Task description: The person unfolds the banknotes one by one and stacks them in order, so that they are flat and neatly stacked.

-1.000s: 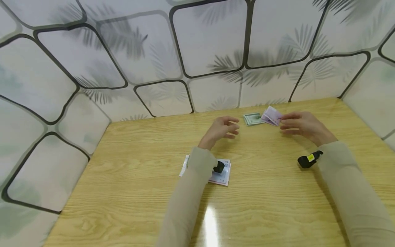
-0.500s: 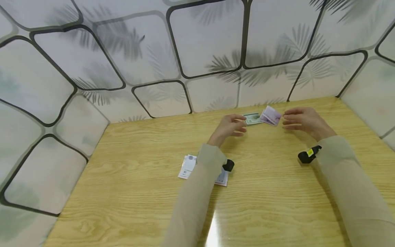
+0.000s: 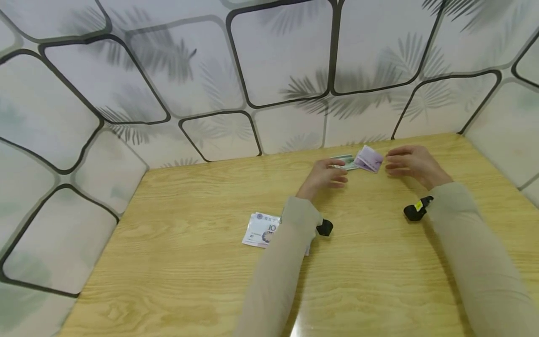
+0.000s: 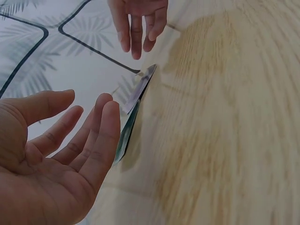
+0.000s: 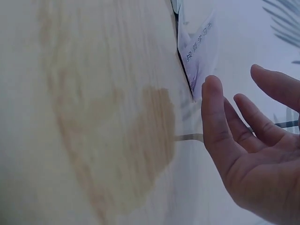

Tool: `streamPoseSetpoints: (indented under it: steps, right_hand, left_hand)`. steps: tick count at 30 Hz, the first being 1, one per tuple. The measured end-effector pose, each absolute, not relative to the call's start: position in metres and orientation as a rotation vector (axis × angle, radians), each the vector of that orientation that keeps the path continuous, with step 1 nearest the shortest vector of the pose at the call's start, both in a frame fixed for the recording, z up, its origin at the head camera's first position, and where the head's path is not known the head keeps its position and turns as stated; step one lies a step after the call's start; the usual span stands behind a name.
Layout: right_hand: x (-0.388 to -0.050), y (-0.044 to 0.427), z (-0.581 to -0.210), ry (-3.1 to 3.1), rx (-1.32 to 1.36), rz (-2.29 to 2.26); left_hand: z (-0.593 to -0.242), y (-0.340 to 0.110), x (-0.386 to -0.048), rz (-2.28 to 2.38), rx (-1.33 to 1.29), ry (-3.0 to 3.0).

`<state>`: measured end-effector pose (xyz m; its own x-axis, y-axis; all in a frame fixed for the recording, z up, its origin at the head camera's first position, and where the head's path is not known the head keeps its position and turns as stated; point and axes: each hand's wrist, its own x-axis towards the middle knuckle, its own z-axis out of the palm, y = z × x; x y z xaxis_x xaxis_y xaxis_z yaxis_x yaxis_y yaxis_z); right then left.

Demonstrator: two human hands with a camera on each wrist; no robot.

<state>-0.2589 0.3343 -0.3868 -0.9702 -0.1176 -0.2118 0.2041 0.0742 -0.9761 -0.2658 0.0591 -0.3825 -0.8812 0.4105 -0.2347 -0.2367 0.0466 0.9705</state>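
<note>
The left hand (image 3: 323, 178) had been moved right, so the small green paper note (image 3: 350, 163), just right of the frame's middle, seemed easier to reach. The folded purple paper note (image 3: 369, 159) was seen beside it. Nothing was held by the loose left hand or right hand (image 3: 414, 164).

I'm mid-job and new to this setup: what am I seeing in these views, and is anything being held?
There's no machine: these are a person's bare left hand and right hand. The wide picture comes from a head camera looking forward and down; the two close ones come from cameras on each wrist. On the wooden table lie a green note, a purple note beside it, and pale notes partly hidden by the left sleeve. Neither hand holds anything. The left fingers partly cover the green note; I can't tell whether they touch it.
</note>
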Motion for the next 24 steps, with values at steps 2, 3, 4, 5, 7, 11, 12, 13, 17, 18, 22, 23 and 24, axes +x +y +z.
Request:
streamPoseSetpoints:
  steps: [2,3,4,5,7,11,12,13,17,18,22,23,24]
  right_hand:
    - [-0.261,0.333,-0.389,2.125,0.085,-1.969]
    - [-0.262,0.332,-0.39,2.134,0.089,-1.957]
    - [-0.263,0.332,-0.391,2.141,0.091,-1.943]
    - [-0.265,0.331,-0.391,2.147,0.1,-1.93]
    - [-0.267,0.33,-0.391,2.174,0.108,-1.898]
    - [-0.27,0.329,-0.391,2.198,0.126,-1.884]
    - [-0.271,0.329,-0.392,2.198,0.128,-1.883]
    - [-0.272,0.329,-0.392,2.199,0.13,-1.881]
    - [-0.277,0.328,-0.392,2.203,0.133,-1.854]
    - [-0.278,0.328,-0.392,2.205,0.134,-1.847]
    - [-0.281,0.327,-0.391,2.199,0.136,-1.835]
    - [-0.282,0.326,-0.39,2.198,0.138,-1.833]
    - [-0.282,0.325,-0.39,2.196,0.138,-1.831]
  left_hand:
    - [-0.385,0.062,-0.266,1.89,0.157,1.886]
    - [-0.386,0.064,-0.267,1.891,0.152,1.888]
    - [-0.387,0.065,-0.267,1.894,0.149,1.886]
    - [-0.388,0.067,-0.268,1.9,0.145,1.876]
    - [-0.389,0.071,-0.269,1.913,0.144,1.849]
    - [-0.39,0.078,-0.27,1.916,0.14,1.803]
    - [-0.391,0.079,-0.27,1.916,0.135,1.798]
    - [-0.391,0.081,-0.27,1.916,0.129,1.796]
    - [-0.391,0.084,-0.27,1.926,0.12,1.783]
    - [-0.391,0.086,-0.27,1.931,0.121,1.782]
    - [-0.391,0.091,-0.27,1.943,0.117,1.761]
    - [-0.392,0.092,-0.27,1.948,0.108,1.75]
    - [-0.392,0.093,-0.27,1.955,0.096,1.74]
